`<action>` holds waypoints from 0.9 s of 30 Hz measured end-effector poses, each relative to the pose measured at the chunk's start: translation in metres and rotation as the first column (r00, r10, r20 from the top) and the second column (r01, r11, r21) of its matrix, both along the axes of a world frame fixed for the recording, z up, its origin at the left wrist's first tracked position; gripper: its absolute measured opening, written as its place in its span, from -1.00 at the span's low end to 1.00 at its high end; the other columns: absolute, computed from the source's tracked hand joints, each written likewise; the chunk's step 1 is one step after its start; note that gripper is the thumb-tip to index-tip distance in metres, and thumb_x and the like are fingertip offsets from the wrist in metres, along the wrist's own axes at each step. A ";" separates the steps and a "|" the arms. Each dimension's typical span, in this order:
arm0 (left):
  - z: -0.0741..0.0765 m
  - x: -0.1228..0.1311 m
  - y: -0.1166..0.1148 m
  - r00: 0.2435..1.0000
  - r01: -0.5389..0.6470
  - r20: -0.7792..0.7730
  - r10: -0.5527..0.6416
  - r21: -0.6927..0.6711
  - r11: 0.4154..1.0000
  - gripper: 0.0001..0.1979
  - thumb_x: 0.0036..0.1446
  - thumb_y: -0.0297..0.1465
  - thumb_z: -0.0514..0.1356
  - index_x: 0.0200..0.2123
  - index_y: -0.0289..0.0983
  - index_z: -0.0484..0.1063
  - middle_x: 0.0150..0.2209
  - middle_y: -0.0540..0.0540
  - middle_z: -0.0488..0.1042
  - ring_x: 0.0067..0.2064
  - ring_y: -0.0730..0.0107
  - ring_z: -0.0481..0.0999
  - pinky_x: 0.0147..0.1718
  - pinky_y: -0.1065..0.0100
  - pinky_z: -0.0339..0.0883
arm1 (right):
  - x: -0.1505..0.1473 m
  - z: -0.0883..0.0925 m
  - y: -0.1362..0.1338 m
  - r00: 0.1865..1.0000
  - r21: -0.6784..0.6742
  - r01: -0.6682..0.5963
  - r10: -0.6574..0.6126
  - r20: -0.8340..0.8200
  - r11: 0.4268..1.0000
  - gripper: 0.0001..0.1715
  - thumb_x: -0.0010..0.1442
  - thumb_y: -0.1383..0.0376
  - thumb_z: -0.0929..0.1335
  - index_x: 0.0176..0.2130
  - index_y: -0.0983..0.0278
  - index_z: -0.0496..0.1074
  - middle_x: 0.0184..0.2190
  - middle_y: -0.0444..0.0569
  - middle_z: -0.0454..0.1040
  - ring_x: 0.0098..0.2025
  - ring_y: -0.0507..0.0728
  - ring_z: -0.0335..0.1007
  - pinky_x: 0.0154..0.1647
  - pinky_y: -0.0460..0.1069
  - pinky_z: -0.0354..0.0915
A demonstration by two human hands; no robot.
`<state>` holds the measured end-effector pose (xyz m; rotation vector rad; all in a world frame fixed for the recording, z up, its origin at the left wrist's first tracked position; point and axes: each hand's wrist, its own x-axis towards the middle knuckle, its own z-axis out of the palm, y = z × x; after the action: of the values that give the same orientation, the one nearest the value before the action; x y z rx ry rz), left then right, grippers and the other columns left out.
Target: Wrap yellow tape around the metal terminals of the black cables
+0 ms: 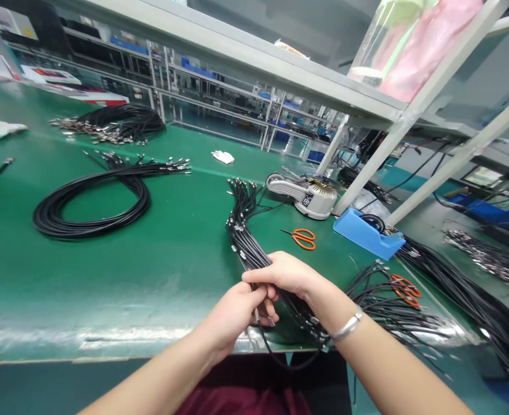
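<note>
A thick bundle of black cables [249, 239] with small metal connectors runs from mid-table toward the front edge. My right hand [286, 274] is wrapped over the bundle, thumb pointing left. Just below it, my left hand [248, 305] is closed with the fingertips pinching a thin single cable [260, 331] beside the bundle. That cable hangs in a loop past the table's front edge. The two hands touch each other, and part of the bundle is hidden beneath them.
Orange-handled scissors [304, 238] lie beyond my right hand, near a grey-white device [315, 199] and a blue tape-dispenser-like holder [369, 233]. Coiled black cables [90, 230] lie left. More cables [384, 305] and another orange-handled pair [405, 290] are at right. A white glove [222, 157] lies farther back.
</note>
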<state>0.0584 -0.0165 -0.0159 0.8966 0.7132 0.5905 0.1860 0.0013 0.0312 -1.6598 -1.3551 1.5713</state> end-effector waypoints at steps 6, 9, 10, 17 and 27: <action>-0.007 0.001 -0.018 0.999 -0.003 0.043 0.004 -0.037 0.999 -0.65 -0.01 -0.13 0.25 -0.41 -0.35 0.41 -0.43 -0.11 0.51 -0.36 0.37 0.48 -0.30 0.32 0.36 | 0.003 0.009 -0.002 0.995 0.045 0.080 -0.083 0.057 0.996 -0.73 -0.11 0.30 0.43 -0.63 0.29 0.26 -0.84 -0.25 0.24 -0.77 -0.07 0.11 -0.73 -0.18 0.07; -0.016 0.012 -0.042 0.997 -0.069 0.026 0.069 -0.007 0.998 -0.58 -0.07 -0.06 0.26 -0.42 -0.35 0.42 -0.38 -0.13 0.50 -0.30 0.32 0.48 -0.24 0.29 0.36 | 0.002 0.014 -0.003 0.992 0.061 0.096 -0.100 0.082 0.994 -0.73 -0.13 0.28 0.45 -0.61 0.27 0.27 -0.83 -0.25 0.24 -0.75 -0.05 0.14 -0.74 -0.18 0.07; -0.019 0.018 -0.049 0.996 -0.083 0.021 0.083 -0.004 0.997 -0.57 -0.06 -0.04 0.25 -0.41 -0.35 0.43 -0.37 -0.14 0.50 -0.29 0.31 0.48 -0.23 0.28 0.36 | 0.002 0.014 -0.003 0.992 0.063 0.096 -0.101 0.080 0.993 -0.72 -0.13 0.29 0.45 -0.62 0.27 0.26 -0.83 -0.26 0.23 -0.74 -0.05 0.14 -0.74 -0.18 0.07; -0.021 0.025 -0.067 0.998 0.058 0.027 -0.058 -0.027 0.998 -0.56 -0.12 -0.18 0.32 -0.19 -0.32 0.44 -0.17 -0.20 0.50 -0.20 0.27 0.47 -0.26 0.30 0.35 | 0.014 0.019 -0.005 0.997 0.136 0.075 -0.078 0.017 0.988 -0.82 -0.08 0.24 0.44 -0.50 0.33 0.46 -0.76 -0.23 0.30 -0.70 -0.05 0.17 -0.67 -0.15 0.14; 0.032 -0.041 0.068 0.862 -0.341 -0.117 0.493 0.586 0.735 -0.57 -0.09 -0.06 0.19 -0.26 -0.26 0.49 -0.24 -0.10 0.53 -0.19 0.22 0.49 -0.15 0.24 0.35 | 0.043 0.085 -0.009 0.973 0.134 0.037 -0.005 -0.233 0.990 -0.71 -0.03 0.23 0.47 -0.33 0.39 0.45 -0.59 -0.12 0.46 -0.65 -0.04 0.31 -0.65 -0.14 0.28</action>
<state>0.0172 0.0515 0.0166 1.3828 1.0331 1.1398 0.2295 -0.0077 0.1166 -1.3581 -1.2877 1.5665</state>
